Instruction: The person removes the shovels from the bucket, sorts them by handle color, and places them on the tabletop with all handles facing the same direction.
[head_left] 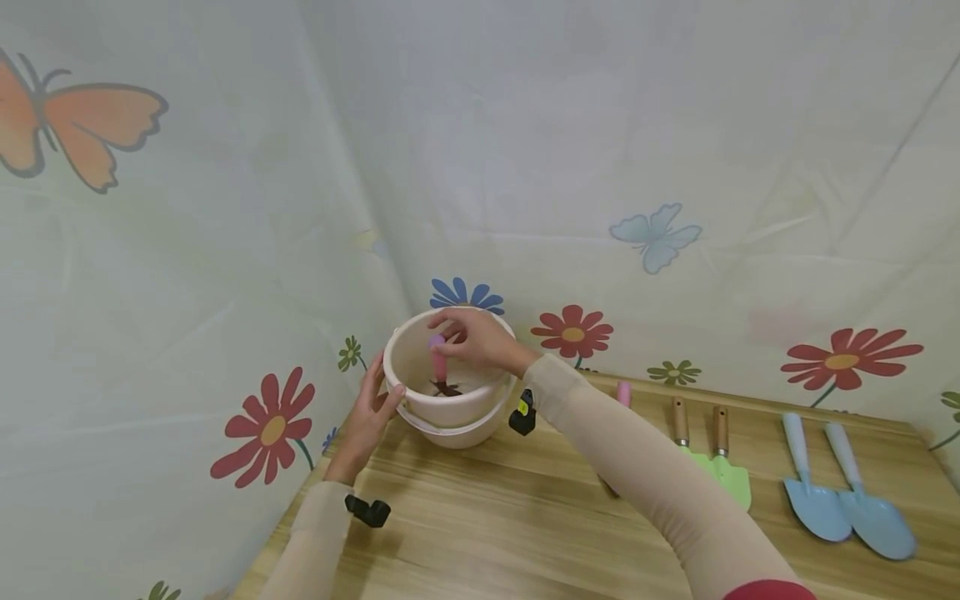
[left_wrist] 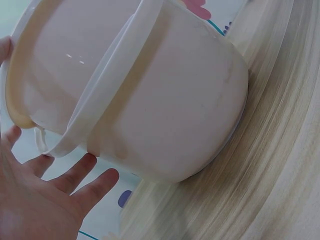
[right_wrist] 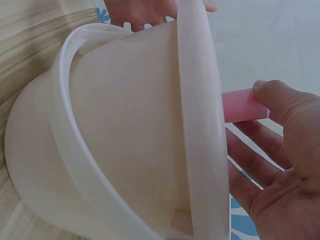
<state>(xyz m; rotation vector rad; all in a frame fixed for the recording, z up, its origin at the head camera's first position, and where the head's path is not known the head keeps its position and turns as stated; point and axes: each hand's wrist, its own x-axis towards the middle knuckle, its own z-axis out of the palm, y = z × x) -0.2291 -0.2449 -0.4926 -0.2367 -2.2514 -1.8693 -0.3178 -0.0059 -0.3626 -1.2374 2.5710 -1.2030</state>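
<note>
A white bucket (head_left: pixel 453 408) stands upright on the wooden table, its bail (right_wrist: pixel 75 145) hanging down along the outer wall. My left hand (head_left: pixel 365 418) rests against the bucket's left side, thumb on the rim. In the left wrist view, its fingers (left_wrist: pixel 97 187) are spread and fairly straight, touching the outer wall. Over the bucket's mouth, my right hand (head_left: pixel 480 340) pinches the pink handle (right_wrist: pixel 245 106) of a hand rake. The rake's dark prongs (head_left: pixel 446 388) show down inside the bucket; whether they touch the bottom I cannot tell.
Right of the bucket lies another pink-handled tool (head_left: pixel 624 393), mostly hidden under my right forearm. Farther right are two green tools with wooden handles (head_left: pixel 731 479) and two blue trowels (head_left: pixel 817 508). A flowered cloth (head_left: pixel 570 167) hangs behind the table and along its left.
</note>
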